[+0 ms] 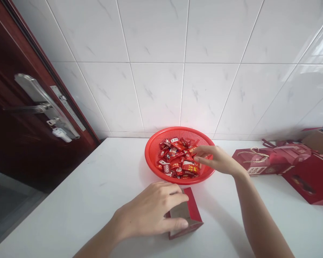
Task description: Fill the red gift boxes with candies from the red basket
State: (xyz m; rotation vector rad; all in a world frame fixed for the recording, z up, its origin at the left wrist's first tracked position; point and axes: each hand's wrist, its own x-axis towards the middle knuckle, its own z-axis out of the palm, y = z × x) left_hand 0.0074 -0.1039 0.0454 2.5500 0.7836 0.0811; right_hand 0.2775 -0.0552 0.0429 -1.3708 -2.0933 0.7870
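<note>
My left hand (157,209) is spread over the left side of a small red box (195,206). Its thumb and index finger are apart across the box's open top, and the other fingers are partly hidden. I cannot tell how firmly it touches the box. Behind the box stands a round red plastic basket (150,150) holding many small red-wrapped candies (174,161). My right hand (218,159) reaches over the basket's right rim. Its thumb and fingers are slightly apart above the candies, with nothing visible between them.
At the right on the white table (110,172) stand a red gift box (251,159) with a rope handle and another dark red box (309,179). An open carton (320,141) is behind them. White tiles back the table; a brown door (13,143) with keys (61,133) is left.
</note>
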